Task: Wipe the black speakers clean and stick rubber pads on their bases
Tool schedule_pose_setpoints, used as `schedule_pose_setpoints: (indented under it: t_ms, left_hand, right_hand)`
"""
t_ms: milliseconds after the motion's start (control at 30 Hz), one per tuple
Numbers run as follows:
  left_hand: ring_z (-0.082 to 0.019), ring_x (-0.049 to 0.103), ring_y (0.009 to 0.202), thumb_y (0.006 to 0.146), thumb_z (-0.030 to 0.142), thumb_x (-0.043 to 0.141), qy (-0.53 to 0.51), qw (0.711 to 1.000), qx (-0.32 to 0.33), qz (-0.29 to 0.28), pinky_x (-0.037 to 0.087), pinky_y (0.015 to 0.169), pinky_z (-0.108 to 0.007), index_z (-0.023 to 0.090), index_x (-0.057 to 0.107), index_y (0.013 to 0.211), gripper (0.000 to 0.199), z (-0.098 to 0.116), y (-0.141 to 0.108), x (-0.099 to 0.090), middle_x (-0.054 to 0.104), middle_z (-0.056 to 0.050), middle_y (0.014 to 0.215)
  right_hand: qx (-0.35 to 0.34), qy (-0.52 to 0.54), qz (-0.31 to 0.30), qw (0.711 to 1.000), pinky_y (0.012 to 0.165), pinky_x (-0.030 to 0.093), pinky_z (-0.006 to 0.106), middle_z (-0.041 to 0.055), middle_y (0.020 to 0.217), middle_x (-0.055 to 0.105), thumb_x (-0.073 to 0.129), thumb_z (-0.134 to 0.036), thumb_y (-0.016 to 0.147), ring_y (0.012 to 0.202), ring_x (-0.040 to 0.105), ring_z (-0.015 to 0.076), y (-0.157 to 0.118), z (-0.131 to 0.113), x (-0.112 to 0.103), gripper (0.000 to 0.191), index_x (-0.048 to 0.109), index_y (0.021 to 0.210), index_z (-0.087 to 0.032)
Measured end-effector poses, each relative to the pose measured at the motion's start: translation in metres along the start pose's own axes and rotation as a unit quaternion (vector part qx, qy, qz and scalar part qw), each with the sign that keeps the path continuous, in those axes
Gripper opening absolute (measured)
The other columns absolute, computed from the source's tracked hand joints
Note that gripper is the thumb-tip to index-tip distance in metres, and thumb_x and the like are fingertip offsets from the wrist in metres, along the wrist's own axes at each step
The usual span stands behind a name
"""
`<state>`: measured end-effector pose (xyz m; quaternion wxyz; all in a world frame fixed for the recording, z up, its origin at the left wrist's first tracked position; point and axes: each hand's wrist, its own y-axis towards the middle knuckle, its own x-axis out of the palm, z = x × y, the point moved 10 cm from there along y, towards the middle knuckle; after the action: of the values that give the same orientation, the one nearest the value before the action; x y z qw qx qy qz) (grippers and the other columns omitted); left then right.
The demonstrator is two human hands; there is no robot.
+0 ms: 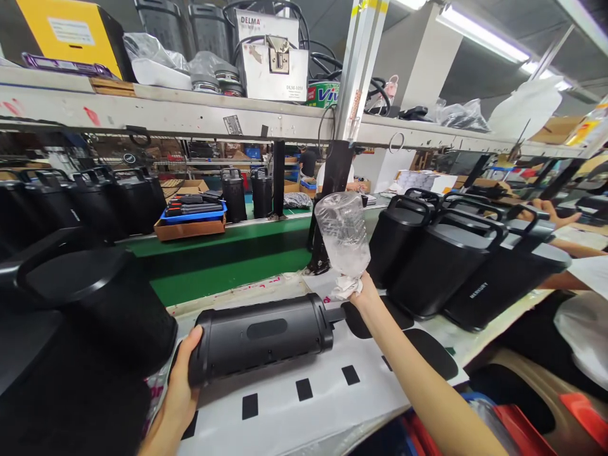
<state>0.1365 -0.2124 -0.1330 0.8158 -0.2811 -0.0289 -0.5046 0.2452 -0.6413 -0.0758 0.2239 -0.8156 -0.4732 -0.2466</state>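
A black portable speaker (266, 335) lies on its side on the white sheet, its handle pointing right. My left hand (183, 367) is wrapped around its left end, thumb on top. Over at the right end, my right hand (363, 290) is closed on a crumpled white cloth (346, 287). The cloth meets the lower end of a clear plastic bottle (342, 231), which leans beside the dark post. Whether my fingers also grip the bottle cannot be seen. Small black squares (304, 389) and rounded black pads (430, 351) lie on the sheet.
Several upright black speakers stand close at left (95, 297) and right (439, 259). Behind runs a green conveyor (228, 263) with a cardboard tray (190, 229). A loaded shelf (190, 117) crosses above, held by a post (327, 209). A co-worker's hand (553, 215) shows at right.
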Motion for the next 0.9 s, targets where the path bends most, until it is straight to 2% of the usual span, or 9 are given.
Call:
schedule_pose_setpoints:
  t_ms: [133, 267, 500, 600, 733, 900]
  left_hand:
    - [-0.018, 0.073, 0.078, 0.087, 0.033, 0.060, -0.046, 0.997, -0.064, 0.009, 0.057, 0.078, -0.024, 0.023, 0.072, 0.081, 0.017, -0.010, -0.006, 0.002, 0.071, 0.005, 0.060]
    - [-0.017, 0.073, 0.081, 0.088, 0.033, 0.059, -0.046, 0.997, -0.062, 0.014, 0.057, 0.078, -0.023, 0.023, 0.072, 0.082, 0.017, -0.008, -0.006, 0.002, 0.071, 0.005, 0.062]
    - [-0.019, 0.073, 0.084, 0.088, 0.034, 0.059, -0.036, 0.997, -0.062, 0.009, 0.058, 0.081, -0.026, 0.020, 0.074, 0.091, 0.021, -0.009, -0.005, 0.002, 0.074, 0.002, 0.071]
    - [-0.019, 0.073, 0.085, 0.087, 0.034, 0.060, -0.034, 0.998, -0.055, 0.011, 0.058, 0.084, -0.027, 0.020, 0.073, 0.094, 0.021, -0.008, -0.006, 0.003, 0.075, 0.002, 0.071]
    - [-0.019, 0.073, 0.087, 0.086, 0.034, 0.060, -0.036, 0.998, -0.045, 0.006, 0.057, 0.086, -0.028, 0.020, 0.072, 0.091, 0.019, -0.006, -0.007, 0.004, 0.074, 0.001, 0.071]
    - [-0.020, 0.073, 0.091, 0.085, 0.035, 0.062, -0.037, 0.999, -0.037, -0.001, 0.057, 0.089, -0.031, 0.022, 0.070, 0.088, 0.016, -0.006, -0.006, 0.003, 0.073, 0.003, 0.067]
  right_hand:
    - [0.007, 0.022, 0.011, 1.000, 0.056, 0.050, 0.025, -0.0004, 0.078, 0.062, 0.050, -0.045, 0.099, 0.058, 0.056, 0.0091, 0.000, -0.008, 0.000, 0.033, 0.062, 0.099, -0.014]
    - [0.022, 0.037, 0.011, 0.999, 0.050, 0.048, 0.023, -0.0026, 0.067, 0.060, 0.047, -0.041, 0.099, 0.050, 0.052, 0.0090, -0.006, -0.011, 0.003, 0.031, 0.063, 0.096, -0.015]
    - [0.057, 0.056, 0.029, 0.996, 0.042, 0.046, 0.022, -0.0017, 0.057, 0.060, 0.035, -0.019, 0.098, 0.042, 0.052, 0.0118, -0.022, 0.007, -0.009, 0.030, 0.062, 0.086, -0.016]
    - [0.050, 0.064, 0.037, 0.996, 0.043, 0.049, 0.021, -0.0028, 0.054, 0.057, 0.028, -0.013, 0.096, 0.041, 0.053, 0.0119, -0.017, -0.003, -0.010, 0.034, 0.060, 0.083, -0.018]
    - [0.029, 0.062, 0.033, 0.997, 0.045, 0.051, 0.021, -0.0029, 0.057, 0.059, 0.028, -0.009, 0.093, 0.046, 0.057, 0.0125, -0.011, -0.024, 0.002, 0.034, 0.059, 0.084, -0.020]
    - [0.020, 0.022, 0.019, 0.999, 0.035, 0.045, 0.021, -0.0037, 0.054, 0.056, 0.034, -0.009, 0.089, 0.038, 0.049, 0.0127, -0.018, -0.025, 0.011, 0.028, 0.057, 0.078, -0.021]
